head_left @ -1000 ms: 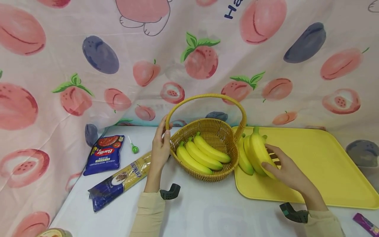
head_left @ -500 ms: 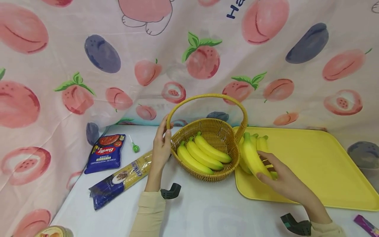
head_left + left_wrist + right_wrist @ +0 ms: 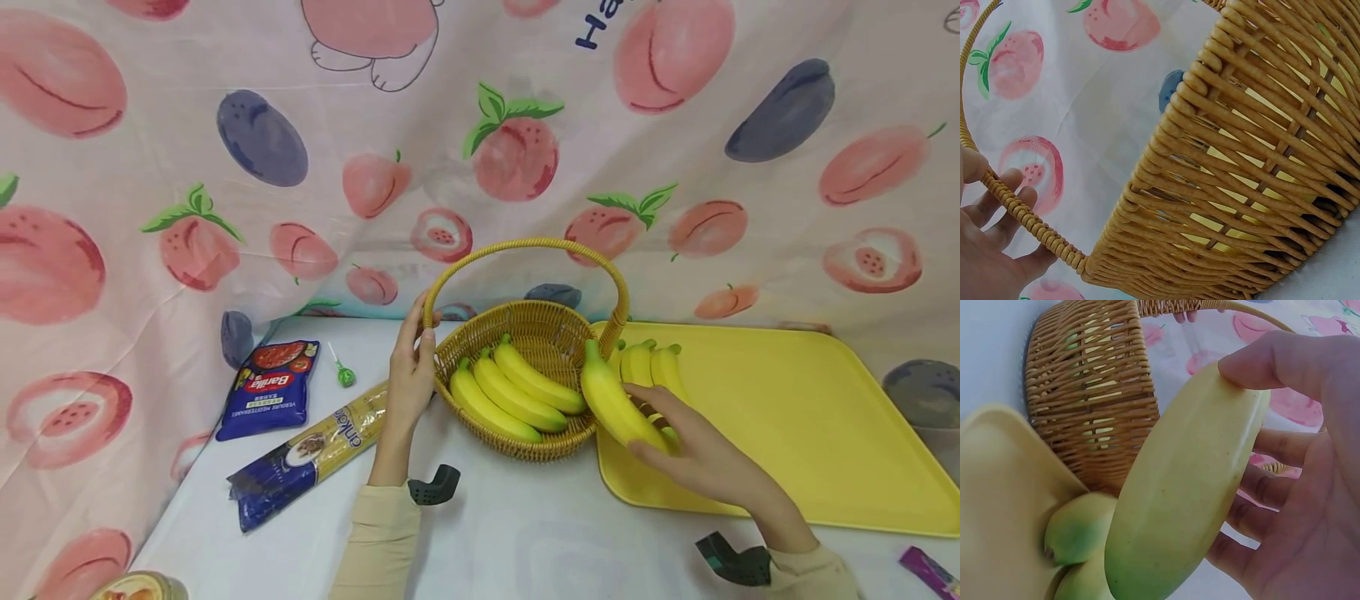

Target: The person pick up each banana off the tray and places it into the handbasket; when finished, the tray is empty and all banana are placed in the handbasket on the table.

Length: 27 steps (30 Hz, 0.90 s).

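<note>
My right hand point(image 3: 701, 454) pinches a yellow banana point(image 3: 611, 400) between thumb and fingers, its stem end at the right rim of the wicker basket point(image 3: 510, 447). In the right wrist view this banana point(image 3: 1179, 487) shows a green tip, raised above other bananas point(image 3: 1079, 531). Three bananas point(image 3: 517, 392) lie side by side in the basket. Around the left side of the basket's arched handle point(image 3: 1029, 219), my left hand point(image 3: 411, 375) curls its thumb and fingers. Several bananas point(image 3: 637, 362) lie on the yellow tray point(image 3: 795, 417), partly hidden by the held one and my right hand.
Left of the basket lie a blue Barilla pouch point(image 3: 270, 392), a green lollipop point(image 3: 344, 374) and a blue-and-gold pasta packet point(image 3: 307, 454). A jar point(image 3: 138, 587) stands at the front left, a purple wrapper point(image 3: 930, 571) at the front right. A fruit-print curtain point(image 3: 480, 167) hangs behind.
My right hand has moved the banana left from above the tray's bananas to the basket's right rim. My left hand has stayed at the handle.
</note>
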### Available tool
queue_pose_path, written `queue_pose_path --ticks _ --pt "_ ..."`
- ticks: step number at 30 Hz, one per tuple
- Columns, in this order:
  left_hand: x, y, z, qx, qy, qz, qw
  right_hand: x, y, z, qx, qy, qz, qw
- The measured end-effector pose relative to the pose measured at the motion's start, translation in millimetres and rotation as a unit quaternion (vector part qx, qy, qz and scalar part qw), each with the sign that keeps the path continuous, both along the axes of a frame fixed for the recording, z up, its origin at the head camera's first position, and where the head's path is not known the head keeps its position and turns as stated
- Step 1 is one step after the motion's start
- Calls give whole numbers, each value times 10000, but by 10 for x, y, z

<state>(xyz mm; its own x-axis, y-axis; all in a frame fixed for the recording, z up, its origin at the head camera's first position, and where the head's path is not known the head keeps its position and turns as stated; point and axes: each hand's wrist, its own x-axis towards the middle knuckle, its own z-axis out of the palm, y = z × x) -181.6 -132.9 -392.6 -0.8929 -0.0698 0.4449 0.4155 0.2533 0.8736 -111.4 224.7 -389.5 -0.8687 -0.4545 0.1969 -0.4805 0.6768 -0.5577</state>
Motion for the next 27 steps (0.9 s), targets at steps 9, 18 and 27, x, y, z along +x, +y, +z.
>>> queue_pose_path --ticks 9,18,27 --pt "-47 -25 -68 -87 79 63 9999 -120 -213 98 -219 -36 299 9993" --pt "1 -7 -20 -80 62 86 9999 -247 -467 184 -382 -467 408 9973" --pt "162 47 213 -108 -18 4 9999 -367 -704 202 -453 -585 538 9958"
